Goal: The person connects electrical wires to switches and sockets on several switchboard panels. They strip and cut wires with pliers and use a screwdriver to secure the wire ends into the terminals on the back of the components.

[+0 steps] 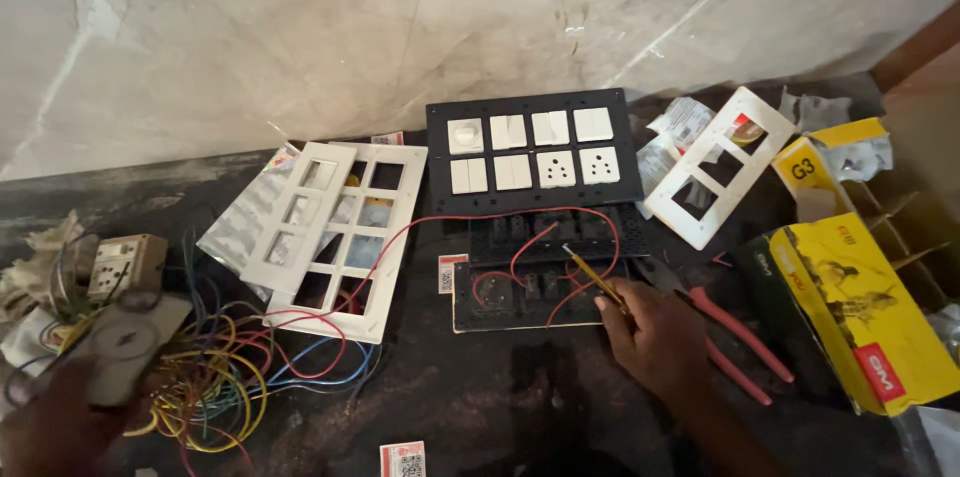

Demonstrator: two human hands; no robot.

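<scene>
Screwdriver [592, 277] — thin, yellow-handled — sits at centre frame, gripped in the right hand [652, 335], its tip angled up-left onto the black switch plate [530, 282] threaded with red wires [520, 255]. Red-handled pliers [735, 337] lie just right of that hand. Left hand [50, 427], lower left and blurred, grasps a grey switch module [125, 347] beside a tangle of coloured wires [225, 387].

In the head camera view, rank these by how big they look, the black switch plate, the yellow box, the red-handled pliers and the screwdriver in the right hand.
1. Black switch plate and yellow box: similar, and the box lies nearer the camera, so unranked.
2. Red-handled pliers.
3. Screwdriver in the right hand, partly hidden.
</scene>
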